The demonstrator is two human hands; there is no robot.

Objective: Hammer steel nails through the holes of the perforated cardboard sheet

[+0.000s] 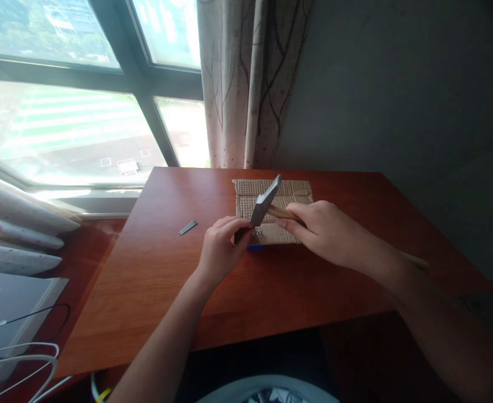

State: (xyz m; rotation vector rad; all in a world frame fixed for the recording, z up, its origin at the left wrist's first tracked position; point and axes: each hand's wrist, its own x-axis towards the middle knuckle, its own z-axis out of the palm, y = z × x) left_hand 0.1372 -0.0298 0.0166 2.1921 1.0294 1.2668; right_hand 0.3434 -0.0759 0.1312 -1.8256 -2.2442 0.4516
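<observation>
hammer (pixel 265 202) gripped in the right hand (pixel 324 228), its head just beside the left hand (pixel 223 242), fingers pinched together.

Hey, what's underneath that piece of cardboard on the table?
A bit of something blue shows beneath the near edge of the cardboard, toward the left. The rest is covered, so I can't tell what it is.

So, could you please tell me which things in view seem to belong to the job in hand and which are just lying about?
Likely part of the job:
hammer, in the right hand
cardboard, with the left hand at its edge
thin metal rods, perhaps nails
table, as work surface

Likely just around:
white cables, lower left
curtain by the window
</observation>
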